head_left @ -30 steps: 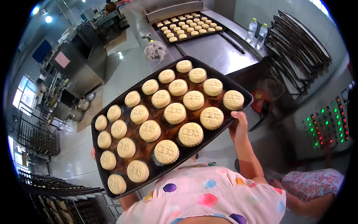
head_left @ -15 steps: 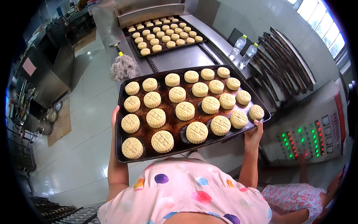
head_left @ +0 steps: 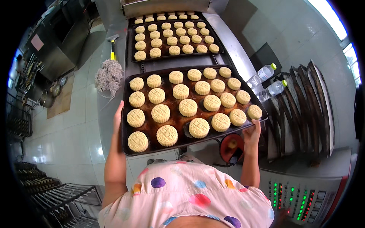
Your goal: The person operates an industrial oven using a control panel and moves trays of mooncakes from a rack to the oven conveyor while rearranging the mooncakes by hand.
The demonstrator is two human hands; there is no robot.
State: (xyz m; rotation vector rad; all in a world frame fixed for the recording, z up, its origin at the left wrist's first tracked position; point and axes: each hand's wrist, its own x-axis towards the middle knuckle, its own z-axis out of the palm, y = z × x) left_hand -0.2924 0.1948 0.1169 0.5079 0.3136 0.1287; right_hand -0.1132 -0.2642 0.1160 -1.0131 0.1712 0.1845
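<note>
A dark baking tray point(head_left: 152, 126) with rows of pale, round, patterned mooncakes point(head_left: 188, 108) spans the space in front of me. My left hand point(head_left: 118, 117) grips its left edge, the fingers mostly hidden beneath. At the right near corner, my right hand point(head_left: 252, 133) is closed round the rim, thumb beside the corner mooncake. Just beyond lies a second tray of mooncakes point(head_left: 172, 40) on the conveyor, and a further row shows behind it at the metal oven opening point(head_left: 167, 8).
Two clear bottles point(head_left: 262, 76) lie near the right side of the conveyor, by a stack of dark trays point(head_left: 304, 110). A mop point(head_left: 109, 74) is at the left. A lit control panel point(head_left: 300, 197) stands at lower right, a red stool point(head_left: 232, 148) below my tray, a metal rack point(head_left: 62, 197) at lower left.
I have moved closer to the conveyor with the tray still in both hands. The conveyor trays now appear nearer. The other person at the right has mostly left the picture.
</note>
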